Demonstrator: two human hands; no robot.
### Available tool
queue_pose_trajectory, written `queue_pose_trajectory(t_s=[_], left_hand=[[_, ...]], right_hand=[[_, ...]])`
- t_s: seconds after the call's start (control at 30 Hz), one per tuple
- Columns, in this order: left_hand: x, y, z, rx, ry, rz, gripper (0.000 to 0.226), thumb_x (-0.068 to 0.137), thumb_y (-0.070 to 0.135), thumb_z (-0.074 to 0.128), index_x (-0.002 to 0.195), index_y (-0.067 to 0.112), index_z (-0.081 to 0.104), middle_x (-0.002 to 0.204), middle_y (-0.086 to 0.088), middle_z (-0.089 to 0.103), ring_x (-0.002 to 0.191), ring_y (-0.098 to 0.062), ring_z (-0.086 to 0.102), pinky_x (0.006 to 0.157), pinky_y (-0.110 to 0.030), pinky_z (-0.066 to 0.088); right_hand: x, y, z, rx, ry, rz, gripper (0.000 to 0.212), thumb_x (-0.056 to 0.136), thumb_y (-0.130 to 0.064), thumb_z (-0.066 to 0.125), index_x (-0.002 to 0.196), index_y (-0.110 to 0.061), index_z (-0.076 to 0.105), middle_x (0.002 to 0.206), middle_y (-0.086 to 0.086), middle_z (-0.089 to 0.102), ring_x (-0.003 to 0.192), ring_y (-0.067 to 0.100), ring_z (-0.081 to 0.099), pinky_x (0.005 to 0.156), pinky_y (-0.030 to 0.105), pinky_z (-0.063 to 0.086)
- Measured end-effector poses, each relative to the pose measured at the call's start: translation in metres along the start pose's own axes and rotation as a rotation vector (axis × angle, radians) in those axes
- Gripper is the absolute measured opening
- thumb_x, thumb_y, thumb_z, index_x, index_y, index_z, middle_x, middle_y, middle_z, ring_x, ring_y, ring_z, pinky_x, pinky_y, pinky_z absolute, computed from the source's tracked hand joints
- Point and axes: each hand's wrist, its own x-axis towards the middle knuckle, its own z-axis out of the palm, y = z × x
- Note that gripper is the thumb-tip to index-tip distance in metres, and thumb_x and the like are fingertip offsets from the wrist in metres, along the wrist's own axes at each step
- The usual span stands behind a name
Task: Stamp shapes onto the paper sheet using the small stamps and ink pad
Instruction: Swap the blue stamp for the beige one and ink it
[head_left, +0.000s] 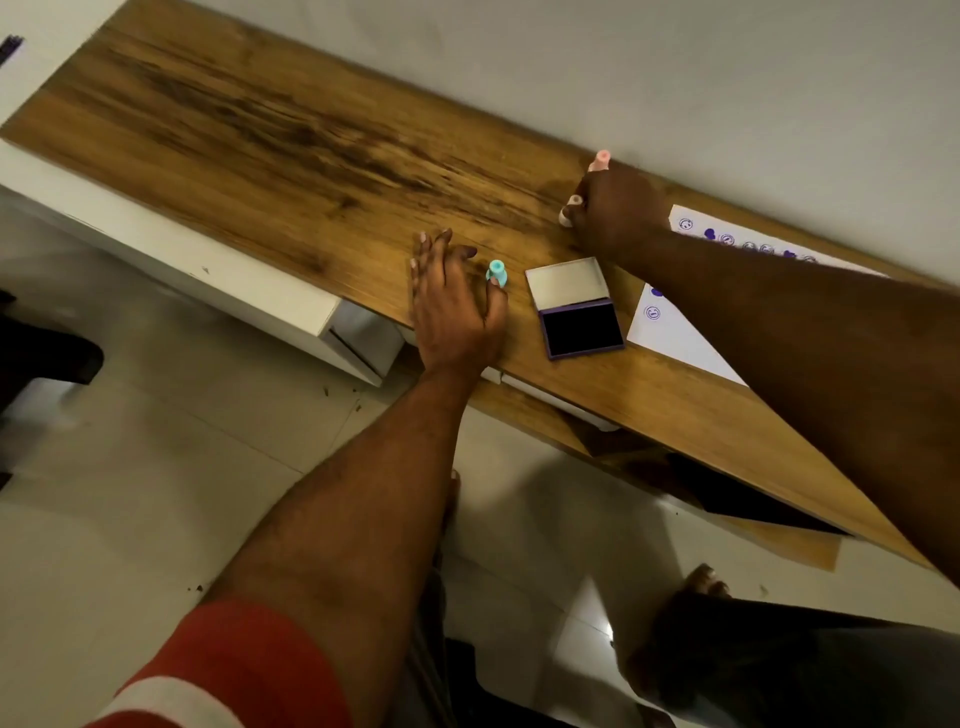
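Seen from the head camera, looking down. A long wooden tabletop (291, 135), brown with dark streaky grain, smooth and flat, running slantwise across the view. A plain pale wall right behind its far edge. Pale floor tiles (156, 467) below the near edge.

Left hand (452, 301) lying on the wood near the front edge, fingers spread apart and flat, holding nothing. Just beside its thumb, a small teal stamp (497, 272), standing upright, round on top and narrow in the middle, maybe touching the thumb, hard to tell.

Next to that, the ink pad (574, 306), a flat box lying open: grey shiny lid laid back, dark square pad with a purple rim, close to the front edge of the wood.

Right hand (613, 208) reaching across toward the far edge by the wall, fingers curled shut on small pink stamps (600, 160), one poking out on top, another pale end showing below. Blurry there, so the number of stamps not clear.

White paper sheet (670, 332) lying flat under the right forearm, mostly hidden. Purple smiley faces and heart shapes printed on it, some near the wall, some near the ink pad.

Lots of bare wood to the left of the hands. Little room on the right, with the sheet filling the width there.
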Motion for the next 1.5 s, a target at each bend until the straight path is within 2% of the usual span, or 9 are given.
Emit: queue_pose_trajectory(t_s=[0.23,0.4,0.57,0.7,0.87,0.97,1.13,1.3,1.5], left_hand=[[-0.009,0.011,-0.017,0.107,-0.007,0.145,0.055,0.099,0.047,0.061,0.144,0.016,0.059,0.168,-0.009,0.04,0.164,-0.029,0.017,0.134,-0.048,0.003],[-0.017,0.018,-0.031,0.133,0.003,0.255,0.053,0.099,0.049,0.063,0.14,0.015,0.063,0.166,-0.01,0.043,0.163,-0.032,0.019,0.133,-0.053,0.009],[-0.029,0.018,-0.036,0.147,-0.051,0.262,0.051,0.103,0.05,0.058,0.137,0.013,0.067,0.163,-0.008,0.048,0.163,-0.029,0.021,0.133,-0.052,0.01],[-0.031,0.018,-0.038,0.144,-0.055,0.262,0.048,0.107,0.048,0.055,0.138,0.014,0.068,0.162,-0.006,0.05,0.163,-0.027,0.021,0.133,-0.052,0.012],[-0.033,0.02,-0.043,0.131,-0.096,0.266,0.048,0.107,0.046,0.055,0.141,0.014,0.067,0.163,-0.006,0.049,0.164,-0.027,0.018,0.134,-0.049,0.009],[-0.032,0.023,-0.044,0.124,-0.104,0.271,0.048,0.106,0.047,0.057,0.141,0.015,0.067,0.162,-0.007,0.05,0.164,-0.027,0.019,0.134,-0.048,0.01],[-0.033,0.02,-0.045,0.141,-0.129,0.291,0.047,0.105,0.047,0.059,0.141,0.017,0.068,0.164,-0.007,0.048,0.164,-0.029,0.019,0.134,-0.047,0.008],[-0.032,0.017,-0.041,0.142,-0.145,0.296,0.044,0.104,0.045,0.062,0.137,0.018,0.071,0.165,-0.008,0.046,0.164,-0.03,0.019,0.134,-0.05,0.01],[-0.033,0.007,-0.038,0.094,-0.178,0.306,0.04,0.101,0.041,0.066,0.134,0.018,0.072,0.166,-0.009,0.044,0.164,-0.032,0.016,0.134,-0.047,0.005]], right_hand=[[-0.043,-0.011,-0.011,0.255,0.003,-0.105,0.03,0.096,-0.039,0.068,0.11,-0.014,0.075,0.104,0.006,0.075,0.088,0.016,0.062,0.072,0.026,0.038],[-0.069,-0.025,-0.014,0.296,-0.013,-0.174,0.034,0.095,-0.042,0.069,0.115,-0.015,0.075,0.104,0.002,0.075,0.088,0.013,0.062,0.072,0.025,0.042],[-0.087,-0.034,-0.016,0.321,-0.031,-0.284,0.033,0.096,-0.043,0.068,0.111,-0.015,0.076,0.101,0.001,0.075,0.084,0.013,0.062,0.065,0.021,0.042],[-0.098,-0.037,-0.01,0.32,-0.06,-0.306,0.035,0.096,-0.044,0.067,0.115,-0.015,0.074,0.103,0.0,0.075,0.089,0.015,0.065,0.075,0.03,0.052],[-0.101,-0.037,-0.004,0.353,-0.082,-0.316,0.032,0.098,-0.041,0.067,0.116,-0.016,0.072,0.106,-0.001,0.074,0.09,0.014,0.064,0.067,0.018,0.042],[-0.102,-0.036,-0.004,0.263,-0.038,-0.303,0.039,0.101,-0.049,0.057,0.113,-0.015,0.071,0.099,-0.001,0.071,0.085,0.015,0.062,0.064,0.023,0.04],[-0.1,-0.036,-0.003,-0.068,-0.033,-0.316,0.053,0.104,-0.058,0.035,0.081,-0.021,0.064,0.072,0.002,0.061,0.065,0.016,0.052,0.053,0.028,0.029],[-0.092,-0.037,0.011,0.002,-0.126,-0.285,0.057,0.106,-0.055,0.034,0.089,-0.015,0.071,0.079,0.004,0.065,0.072,0.019,0.057,0.065,0.032,0.038],[-0.089,-0.032,0.02,-0.001,-0.197,-0.37,0.056,0.107,-0.055,0.034,0.103,-0.012,0.071,0.077,0.001,0.061,0.069,0.014,0.055,0.064,0.03,0.036]])
